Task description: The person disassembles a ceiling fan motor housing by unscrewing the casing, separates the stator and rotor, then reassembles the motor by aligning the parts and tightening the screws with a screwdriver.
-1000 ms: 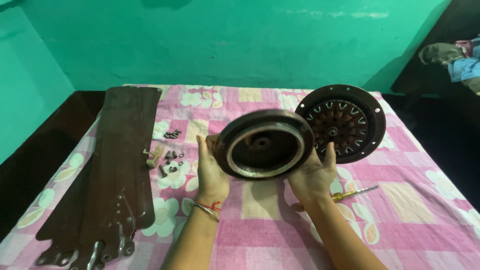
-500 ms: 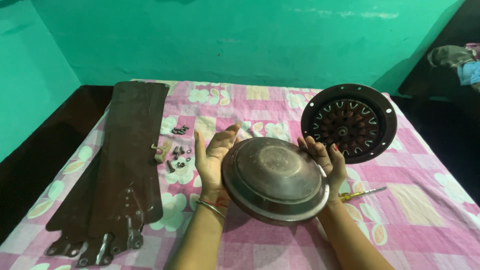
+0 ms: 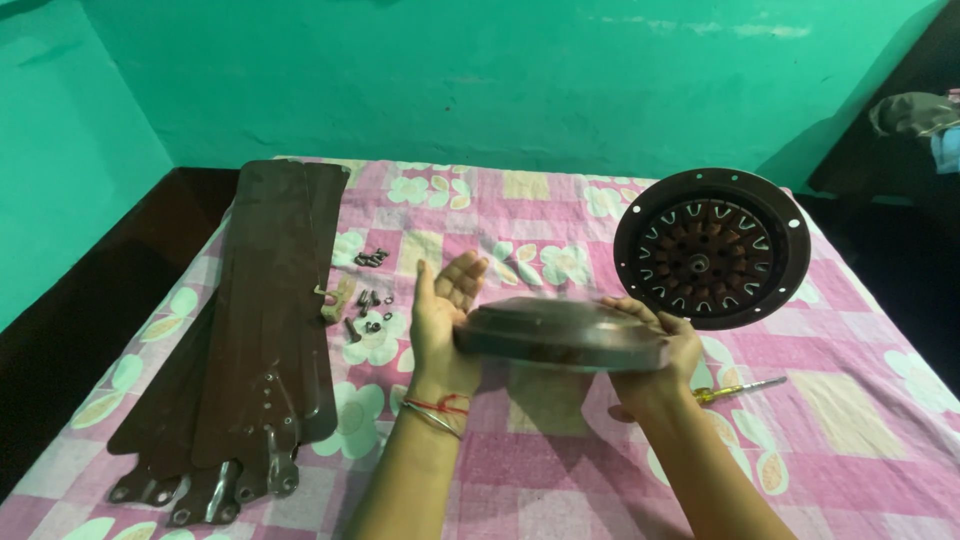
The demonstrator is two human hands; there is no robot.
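Observation:
I hold a round dark metal fan motor cover (image 3: 560,333) flat and level above the bed, seen nearly edge-on. My left hand (image 3: 442,310) presses its left rim with fingers spread upward. My right hand (image 3: 660,345) cups its right rim from below. Behind it, to the right, the round fan motor body (image 3: 711,248) with its copper windings lies tilted on the sheet.
A pink floral bedsheet (image 3: 530,470) covers the bed. Brown fan blades (image 3: 260,330) lie stacked at the left. Several loose screws and small parts (image 3: 368,305) sit beside them. A screwdriver (image 3: 740,388) lies right of my right wrist. Green walls stand behind.
The cover has turned from facing me with its hollow side, through a domed tilt, to lying flat and level between my hands. It has also dropped lower.

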